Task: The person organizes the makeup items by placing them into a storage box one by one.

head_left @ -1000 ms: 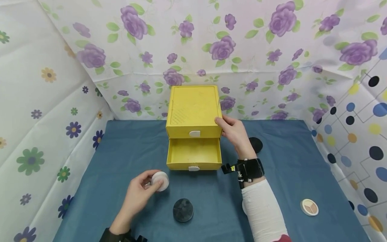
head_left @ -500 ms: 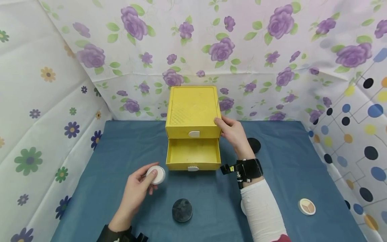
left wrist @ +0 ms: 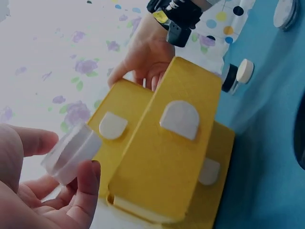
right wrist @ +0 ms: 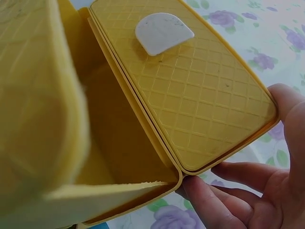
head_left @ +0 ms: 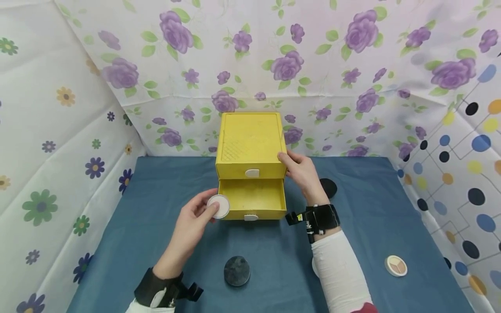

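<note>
A round, white, translucent cosmetic case (head_left: 220, 206) is pinched between the thumb and fingers of my left hand (head_left: 192, 221). It hovers at the left front corner of the pulled-out drawer (head_left: 270, 214) of a yellow drawer cabinet (head_left: 252, 139). The drawer's visible inside holds nothing. In the left wrist view, this drawer front (left wrist: 159, 152) lies between the two others, each with a white tab handle. My right hand (head_left: 303, 171) grips the cabinet's right front edge, thumb on top. The right wrist view shows those fingers (right wrist: 209, 202) beside the top drawer's front (right wrist: 214, 90).
A dark round case (head_left: 236, 271) lies on the blue cloth in front. A black round object (head_left: 328, 187) sits behind the right wrist, and a three-pan palette (head_left: 396, 265) at right. One white object (head_left: 315, 267) is mostly hidden by the sleeve. Flowered cloth (head_left: 250, 56) hangs behind.
My left hand has carried the white case forward and rightward, from the cloth in front to the drawer's left corner. My right hand stays on the cabinet.
</note>
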`<state>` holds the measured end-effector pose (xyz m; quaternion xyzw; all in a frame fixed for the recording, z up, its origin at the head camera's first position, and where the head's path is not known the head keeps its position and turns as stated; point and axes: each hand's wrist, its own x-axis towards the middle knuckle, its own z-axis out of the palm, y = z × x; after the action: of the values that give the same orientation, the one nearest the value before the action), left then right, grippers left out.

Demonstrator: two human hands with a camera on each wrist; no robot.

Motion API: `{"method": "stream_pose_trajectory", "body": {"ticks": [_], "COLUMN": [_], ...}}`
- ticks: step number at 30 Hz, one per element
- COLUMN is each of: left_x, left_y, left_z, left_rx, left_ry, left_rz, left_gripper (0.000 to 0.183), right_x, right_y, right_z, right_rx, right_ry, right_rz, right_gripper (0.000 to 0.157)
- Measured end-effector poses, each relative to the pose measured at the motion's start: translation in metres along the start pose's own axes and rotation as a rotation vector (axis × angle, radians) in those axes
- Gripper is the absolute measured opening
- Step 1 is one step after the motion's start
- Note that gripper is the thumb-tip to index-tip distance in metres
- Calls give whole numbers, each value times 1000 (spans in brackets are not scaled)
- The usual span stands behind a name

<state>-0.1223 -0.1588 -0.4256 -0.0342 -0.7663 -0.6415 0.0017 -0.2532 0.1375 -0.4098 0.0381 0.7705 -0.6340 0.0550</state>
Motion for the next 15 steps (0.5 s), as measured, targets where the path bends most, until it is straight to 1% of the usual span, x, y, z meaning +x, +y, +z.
{"method": "stream_pose_trajectory", "body": {"ticks": [4, 8, 11, 15], "left_x": [14, 27, 36, 47], "left_y": [8, 13, 16, 14], "left_z": [11, 20, 26, 32], "left_rx": [-2, 33, 97, 198], "left_ry": [-31, -59, -78, -105], "left_rz": [-7, 4, 11, 22], "left_gripper": [47, 47, 43, 36], "right_x": [0, 0, 0, -1], "right_y": [1, 2, 2, 1], "right_z": [0, -1, -1, 0], "right_rx": [1, 3, 9, 13], "right_ry": [0, 1, 2, 2], "right_rz": [2, 2, -1, -6], "right_gripper": [82, 82, 83, 83]}}
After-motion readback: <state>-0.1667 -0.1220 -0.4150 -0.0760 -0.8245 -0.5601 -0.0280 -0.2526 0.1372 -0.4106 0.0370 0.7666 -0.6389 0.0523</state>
